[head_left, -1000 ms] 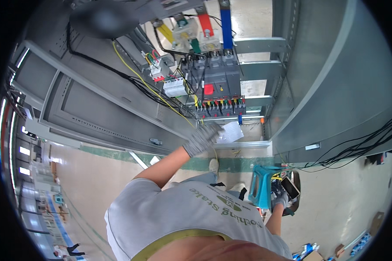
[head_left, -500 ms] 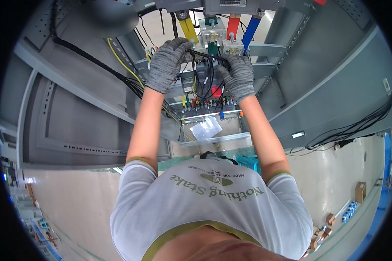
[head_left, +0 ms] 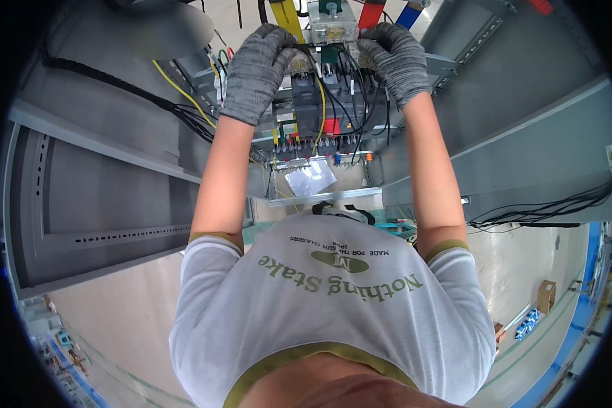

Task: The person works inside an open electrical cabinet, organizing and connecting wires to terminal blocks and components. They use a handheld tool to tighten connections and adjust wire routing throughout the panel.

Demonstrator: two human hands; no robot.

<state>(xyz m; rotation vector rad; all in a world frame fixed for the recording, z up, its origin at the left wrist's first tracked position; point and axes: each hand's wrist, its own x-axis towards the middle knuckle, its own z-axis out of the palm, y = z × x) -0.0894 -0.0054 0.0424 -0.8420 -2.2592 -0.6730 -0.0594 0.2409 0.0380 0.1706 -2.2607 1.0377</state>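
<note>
Both hands wore grey knit gloves and were raised toward the top of the view, one on either side of a cluster of thin black wires (head_left: 347, 102). The left hand (head_left: 258, 73) was between 11 and 12 o'clock from the middle of the view, its fingers bent inward at the upper left of the cluster. The right hand (head_left: 396, 62) was at 1 o'clock, fingers curled toward the cluster's upper right. I could not tell whether either one had closed on a wire, since the gloves hid the fingertips.

The wires hung at 12 o'clock, draped in front of a dark grey breaker (head_left: 307, 105) with a red button (head_left: 331, 126) on its face. A single yellow wire (head_left: 322, 112) curved down among them. Beyond the breaker, a yellow busbar (head_left: 287, 20) stood toward 11 o'clock, a clear block (head_left: 332, 31) near 12 and a red busbar (head_left: 371, 13) near 1, with a blue busbar (head_left: 409, 15) just beside the red one.

At the breaker's 6 o'clock ran a row of terminals (head_left: 313, 147), and beyond it lay a pale sheet (head_left: 311, 177). A thick black cable (head_left: 115, 80) crossed at 10 o'clock; more black cables (head_left: 551, 206) drooped at 3 o'clock. A cardboard box (head_left: 546, 296) stood on the floor near 4 o'clock.
</note>
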